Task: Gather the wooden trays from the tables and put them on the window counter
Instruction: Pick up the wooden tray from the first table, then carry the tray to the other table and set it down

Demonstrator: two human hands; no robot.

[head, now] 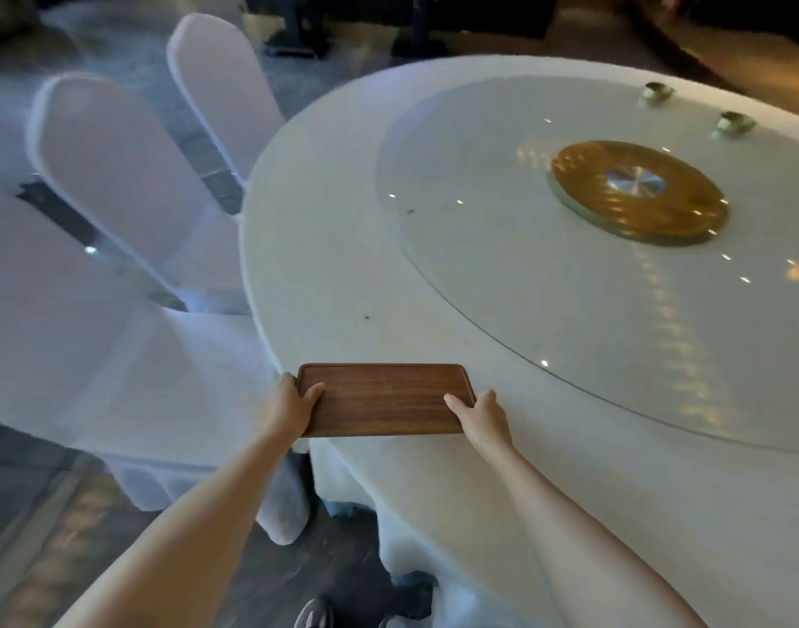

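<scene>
At table [343, 274] edge, wooden tray [384, 398] gripped by left hand [291, 407], right hand [483, 417]

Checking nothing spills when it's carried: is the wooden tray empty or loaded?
Empty. The wooden tray shows bare wood grain; only the left hand and right hand grip its ends.

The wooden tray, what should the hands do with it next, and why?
Probably lift it straight up. The left hand and right hand each grip one short end of the wooden tray, thumbs on top. It looks empty and sits at the edge of the round table, so nothing blocks it.
</scene>
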